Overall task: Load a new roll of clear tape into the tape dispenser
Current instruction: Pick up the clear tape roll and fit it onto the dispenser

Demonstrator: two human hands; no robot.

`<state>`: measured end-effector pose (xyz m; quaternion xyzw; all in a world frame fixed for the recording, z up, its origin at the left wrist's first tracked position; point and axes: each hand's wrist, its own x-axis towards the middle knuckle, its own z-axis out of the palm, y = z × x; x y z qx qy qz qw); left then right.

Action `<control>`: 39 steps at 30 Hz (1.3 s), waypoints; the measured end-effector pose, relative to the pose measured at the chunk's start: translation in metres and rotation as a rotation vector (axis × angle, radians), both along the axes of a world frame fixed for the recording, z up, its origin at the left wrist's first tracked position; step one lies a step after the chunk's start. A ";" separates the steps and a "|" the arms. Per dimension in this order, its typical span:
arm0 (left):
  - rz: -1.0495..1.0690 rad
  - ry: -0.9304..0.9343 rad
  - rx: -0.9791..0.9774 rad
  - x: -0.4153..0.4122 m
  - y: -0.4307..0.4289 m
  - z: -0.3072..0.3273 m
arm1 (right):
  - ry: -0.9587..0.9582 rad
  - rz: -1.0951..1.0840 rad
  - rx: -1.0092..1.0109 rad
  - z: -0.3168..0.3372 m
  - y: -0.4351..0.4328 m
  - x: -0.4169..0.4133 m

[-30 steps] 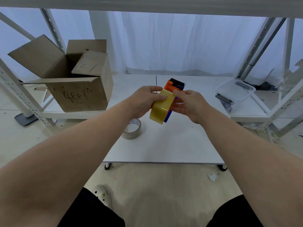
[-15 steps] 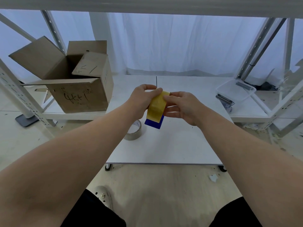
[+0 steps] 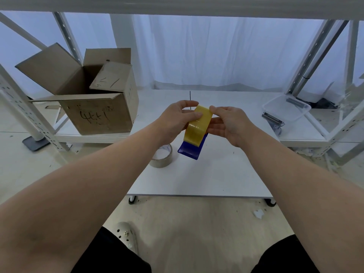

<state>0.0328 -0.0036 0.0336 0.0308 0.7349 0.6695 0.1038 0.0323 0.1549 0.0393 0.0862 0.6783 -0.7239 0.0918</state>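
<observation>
Right now I see both hands raised above the white table (image 3: 197, 180), sharing one load. My left hand (image 3: 178, 120) pinches the yellowish tape roll (image 3: 198, 125) from its left side, while my right hand (image 3: 226, 123) grips it from the right. The blue tape dispenser (image 3: 191, 149) pokes out beneath the roll. Another tape roll (image 3: 161, 157) lies on the table, below the left wrist.

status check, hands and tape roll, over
Both hands, left and right, gripping yellowish tape roll on blue dispenser. Spare roll on table, clear of work.
</observation>
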 end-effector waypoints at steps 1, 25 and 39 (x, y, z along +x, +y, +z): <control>-0.007 -0.001 0.005 0.000 0.000 0.001 | -0.003 -0.004 -0.006 0.000 0.000 0.000; 0.268 -0.188 0.289 -0.003 -0.001 0.004 | 0.275 0.194 0.416 -0.004 -0.018 0.005; 0.382 -0.354 0.214 -0.014 -0.016 0.007 | 0.735 0.309 1.132 -0.017 -0.011 0.012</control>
